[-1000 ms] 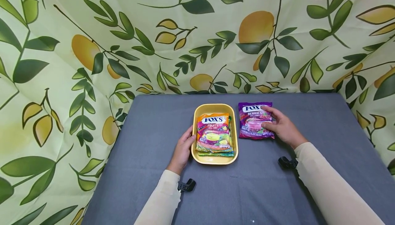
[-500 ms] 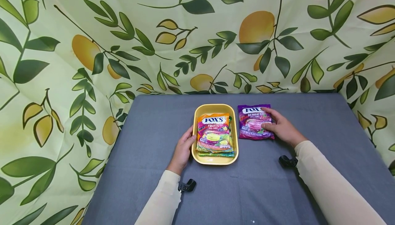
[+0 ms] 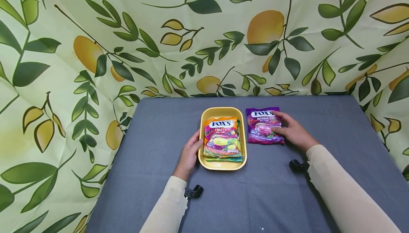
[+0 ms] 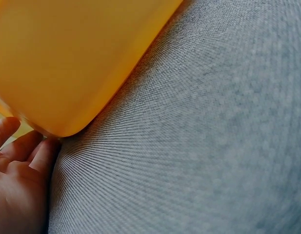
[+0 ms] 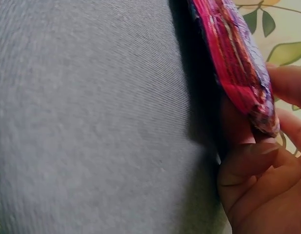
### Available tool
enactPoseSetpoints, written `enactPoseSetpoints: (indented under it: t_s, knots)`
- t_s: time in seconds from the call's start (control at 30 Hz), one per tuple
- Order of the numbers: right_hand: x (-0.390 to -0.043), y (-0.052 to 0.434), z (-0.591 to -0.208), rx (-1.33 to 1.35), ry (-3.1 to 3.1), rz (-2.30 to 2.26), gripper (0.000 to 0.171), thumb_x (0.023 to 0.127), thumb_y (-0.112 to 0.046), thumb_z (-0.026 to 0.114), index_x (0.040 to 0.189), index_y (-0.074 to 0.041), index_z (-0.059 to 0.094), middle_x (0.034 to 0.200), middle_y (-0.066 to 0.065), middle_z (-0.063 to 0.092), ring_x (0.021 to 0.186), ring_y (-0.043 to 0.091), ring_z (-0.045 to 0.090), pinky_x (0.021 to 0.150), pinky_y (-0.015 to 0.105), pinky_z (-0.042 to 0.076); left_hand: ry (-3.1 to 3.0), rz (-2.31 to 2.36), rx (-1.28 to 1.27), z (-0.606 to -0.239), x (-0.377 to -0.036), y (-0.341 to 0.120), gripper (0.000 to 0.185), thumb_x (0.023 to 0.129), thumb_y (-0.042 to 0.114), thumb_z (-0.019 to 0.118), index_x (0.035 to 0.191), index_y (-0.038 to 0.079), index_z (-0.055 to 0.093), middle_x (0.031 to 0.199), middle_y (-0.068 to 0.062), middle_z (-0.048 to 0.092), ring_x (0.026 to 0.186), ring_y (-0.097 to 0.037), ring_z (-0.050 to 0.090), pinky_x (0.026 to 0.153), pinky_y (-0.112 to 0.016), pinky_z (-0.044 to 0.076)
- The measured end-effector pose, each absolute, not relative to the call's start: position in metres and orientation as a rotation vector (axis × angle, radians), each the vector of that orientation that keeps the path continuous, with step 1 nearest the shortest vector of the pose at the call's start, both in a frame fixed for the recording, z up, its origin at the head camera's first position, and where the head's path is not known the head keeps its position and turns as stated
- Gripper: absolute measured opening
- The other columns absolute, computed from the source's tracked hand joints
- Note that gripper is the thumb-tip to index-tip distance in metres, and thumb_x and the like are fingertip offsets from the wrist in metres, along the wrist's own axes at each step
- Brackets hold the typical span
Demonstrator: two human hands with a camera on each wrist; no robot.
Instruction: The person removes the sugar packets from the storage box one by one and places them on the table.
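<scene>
A yellow tray (image 3: 222, 166) lies on the grey cloth, holding stacked candy bags; the top one is an orange Fox's Fruits bag (image 3: 222, 137). My left hand (image 3: 187, 156) holds the tray's left side, thumb at the rim and fingers along the outer wall. In the left wrist view, bent fingers (image 4: 45, 153) meet the tray's edge. Right of the tray is a purple Fox's Berries candy bag (image 3: 262, 128). My right hand (image 3: 295, 132) grips this bag by its right edge, fingers over its front. The right wrist view shows the bag's side (image 5: 233, 58) standing off the cloth between thumb and fingers.
The grey cloth-covered table (image 3: 243, 201) reaches back to a leaf-and-fruit patterned curtain (image 3: 207, 55), which also runs down the left and right sides. A black wrist camera (image 3: 194, 192) sits on the left sleeve, and another black camera (image 3: 298, 166) on the right.
Over the last second the purple candy bag has shifted and tilted very slightly in my right hand. The left hand and the tray stay where they were.
</scene>
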State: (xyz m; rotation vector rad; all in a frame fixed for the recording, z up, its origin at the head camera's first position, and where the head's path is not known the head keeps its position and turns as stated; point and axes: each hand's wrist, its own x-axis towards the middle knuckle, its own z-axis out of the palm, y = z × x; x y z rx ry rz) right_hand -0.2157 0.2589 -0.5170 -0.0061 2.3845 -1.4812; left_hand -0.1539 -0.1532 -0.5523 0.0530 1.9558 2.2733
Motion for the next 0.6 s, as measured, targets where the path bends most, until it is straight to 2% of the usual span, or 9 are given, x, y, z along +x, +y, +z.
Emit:
enactPoseSetpoints:
  t_s: [0.07,0.13,0.2,0.27,0.4,0.6]
  knots:
    - [-0.215,0.261,-0.516,0.004,2.391,-1.479,0.082,0.108,-0.031,0.071,0.175,-0.017,0.025,0.170,0.032,0.023,0.157,0.057,0.014,0.118,0.081,0.015,1.954,2.273,0.059,-0.552,-0.154,-0.153,0.058,0.114,0.015,0.050,0.169,0.002,0.037,0.169,-0.018,0.041,0.153,-0.032,0.041,0.120,-0.040,0.039]
    - [-0.214,0.264,-0.516,0.015,2.400,-1.478,0.083,0.108,-0.032,0.071,0.175,-0.016,0.025,0.163,0.033,0.032,0.153,0.056,0.024,0.115,0.076,0.028,1.955,2.270,0.059,-0.552,-0.154,-0.153,0.058,0.114,0.015,0.050,0.169,0.003,0.037,0.170,-0.016,0.041,0.153,-0.032,0.041,0.120,-0.040,0.039]
    - [-0.213,0.267,-0.517,0.020,2.405,-1.483,0.083,0.108,-0.033,0.071,0.175,-0.015,0.025,0.160,0.031,0.038,0.147,0.053,0.032,0.107,0.066,0.041,1.960,2.265,0.065,-0.552,-0.154,-0.153,0.058,0.114,0.016,0.050,0.169,0.003,0.037,0.170,-0.016,0.040,0.153,-0.032,0.041,0.120,-0.040,0.039]
    - [-0.212,0.269,-0.518,0.025,2.408,-1.494,0.085,0.108,-0.035,0.072,0.175,-0.015,0.025,0.160,0.030,0.040,0.144,0.051,0.037,0.098,0.054,0.047,1.968,2.261,0.067,-0.552,-0.154,-0.153,0.058,0.114,0.016,0.050,0.169,0.003,0.037,0.170,-0.017,0.040,0.153,-0.032,0.041,0.120,-0.040,0.040]
    - [-0.210,0.273,-0.519,0.025,2.419,-1.503,0.086,0.107,-0.036,0.073,0.174,-0.012,0.026,0.160,0.030,0.042,0.134,0.045,0.046,0.084,0.040,0.051,1.972,2.262,0.058,-0.552,-0.154,-0.153,0.058,0.114,0.016,0.050,0.169,0.003,0.038,0.169,-0.017,0.041,0.152,-0.032,0.042,0.119,-0.040,0.041]
    - [-0.207,0.281,-0.519,0.021,2.454,-1.480,0.082,0.109,-0.031,0.071,0.174,-0.010,0.025,0.158,0.029,0.046,0.109,0.037,0.057,0.075,0.037,0.052,1.973,2.258,0.056,-0.553,-0.155,-0.153,0.058,0.114,0.017,0.051,0.169,0.003,0.038,0.169,-0.017,0.041,0.152,-0.032,0.042,0.119,-0.040,0.040]
